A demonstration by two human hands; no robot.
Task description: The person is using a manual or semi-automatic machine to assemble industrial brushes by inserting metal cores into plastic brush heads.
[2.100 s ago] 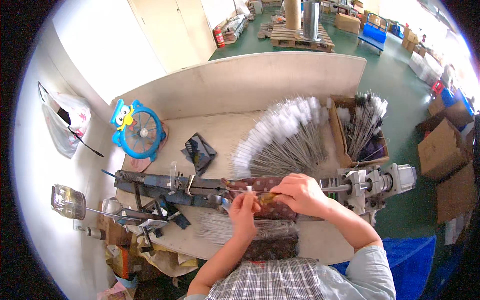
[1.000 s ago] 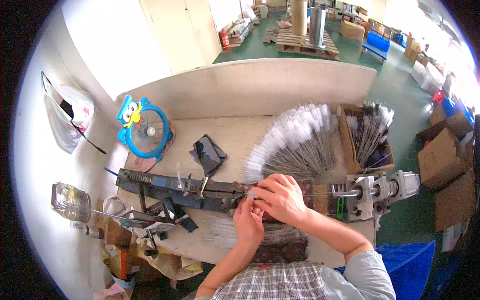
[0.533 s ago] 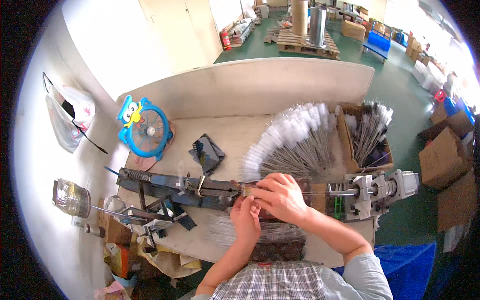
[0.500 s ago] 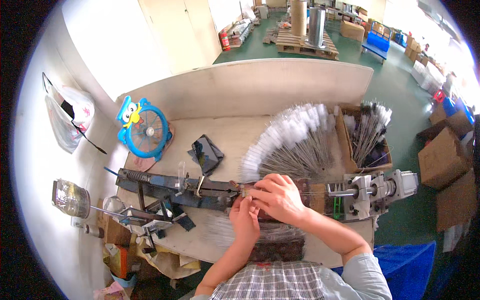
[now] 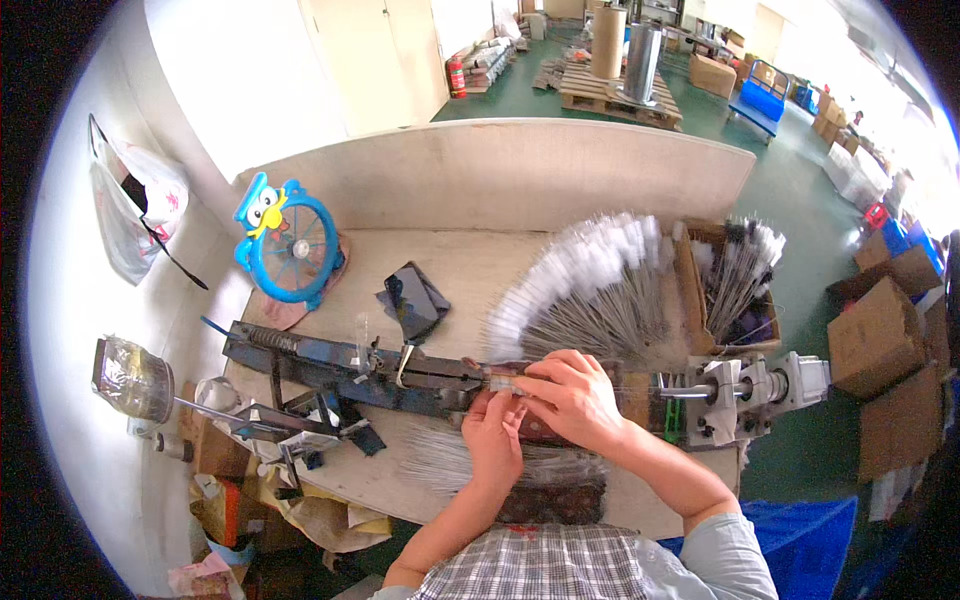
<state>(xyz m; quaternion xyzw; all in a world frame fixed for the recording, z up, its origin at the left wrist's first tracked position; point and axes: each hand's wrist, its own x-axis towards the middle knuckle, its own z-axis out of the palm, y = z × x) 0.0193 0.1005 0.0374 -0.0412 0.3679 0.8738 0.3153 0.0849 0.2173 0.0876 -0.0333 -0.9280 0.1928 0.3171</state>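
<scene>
At the bench's middle, both of my hands meet over a long dark metal bar (image 5: 400,375) of a machine. My left hand (image 5: 492,438) is closed in a pinch below a small pale piece (image 5: 503,382) at the bar's right end. My right hand (image 5: 575,402) comes over from the right, its thumb and fingers closed by the same spot. What exactly the fingertips hold is too small to make out. Thin wires run on from there toward the metal shaft (image 5: 685,391) of the motor unit (image 5: 735,400). Behind my hands, white-bristled wire brushes (image 5: 590,275) lie fanned out.
More brushes stand in a cardboard box (image 5: 697,290) at the back right. A blue toy-faced fan (image 5: 290,245) and a dark phone-like slab (image 5: 412,302) lie farther left. A white board (image 5: 500,175) walls the bench's far edge. Loose bristles (image 5: 440,460) lie near me.
My hands stay together at the bar's end, and the right fingers have shifted slightly rightward and down. The whole view has tilted a little.
</scene>
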